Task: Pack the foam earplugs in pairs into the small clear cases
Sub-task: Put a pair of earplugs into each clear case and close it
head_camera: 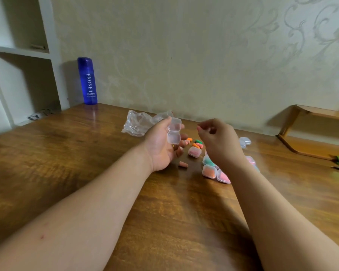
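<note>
Your left hand [160,147] holds an open clear case [174,131], empty, with its fingers curled round it, over the tabletop [86,153] near the far edge. Your right hand [217,141] hangs just beside it with its fingers bunched; I cannot tell whether they pinch an earplug. Loose earplugs [196,146] and filled cases [209,171] lie below.

Blue ENONE bottle [87,81] stands back-left on the wooden surface [67,163], crumpled clear plastic bag [139,123] near it, white shelves [24,51] off left.

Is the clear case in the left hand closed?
No, the clear case held by the left hand lies hinged open, both halves empty.
</note>
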Tool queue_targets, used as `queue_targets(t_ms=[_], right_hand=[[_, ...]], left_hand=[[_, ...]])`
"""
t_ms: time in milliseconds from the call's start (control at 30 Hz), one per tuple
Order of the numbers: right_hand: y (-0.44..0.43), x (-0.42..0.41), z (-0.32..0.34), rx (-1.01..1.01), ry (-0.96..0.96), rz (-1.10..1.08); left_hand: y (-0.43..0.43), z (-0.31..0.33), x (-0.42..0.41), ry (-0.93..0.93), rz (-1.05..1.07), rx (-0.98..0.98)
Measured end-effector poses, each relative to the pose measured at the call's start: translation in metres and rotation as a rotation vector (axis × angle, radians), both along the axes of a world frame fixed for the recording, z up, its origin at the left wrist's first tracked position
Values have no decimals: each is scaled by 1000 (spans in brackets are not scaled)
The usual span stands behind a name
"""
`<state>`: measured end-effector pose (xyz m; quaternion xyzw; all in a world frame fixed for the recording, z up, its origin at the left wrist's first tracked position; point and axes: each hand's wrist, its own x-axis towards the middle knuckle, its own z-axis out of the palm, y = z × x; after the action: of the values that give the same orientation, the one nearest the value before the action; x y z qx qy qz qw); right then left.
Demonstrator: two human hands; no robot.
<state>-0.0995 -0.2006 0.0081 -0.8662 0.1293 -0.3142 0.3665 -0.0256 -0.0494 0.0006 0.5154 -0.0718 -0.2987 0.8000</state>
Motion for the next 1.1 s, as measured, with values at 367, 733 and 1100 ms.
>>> queue_targets(t_ms=[367, 733, 1100], right_hand=[[28, -5, -4, -489, 28, 203], [26, -3, -12, -458, -22, 204], [-11, 19, 5, -89, -1, -65]], left_hand=[[-3, -3, -4, -8, -115, 2], [-3, -5, 0, 13, -124, -39], [7, 5, 14, 114, 152, -81]])
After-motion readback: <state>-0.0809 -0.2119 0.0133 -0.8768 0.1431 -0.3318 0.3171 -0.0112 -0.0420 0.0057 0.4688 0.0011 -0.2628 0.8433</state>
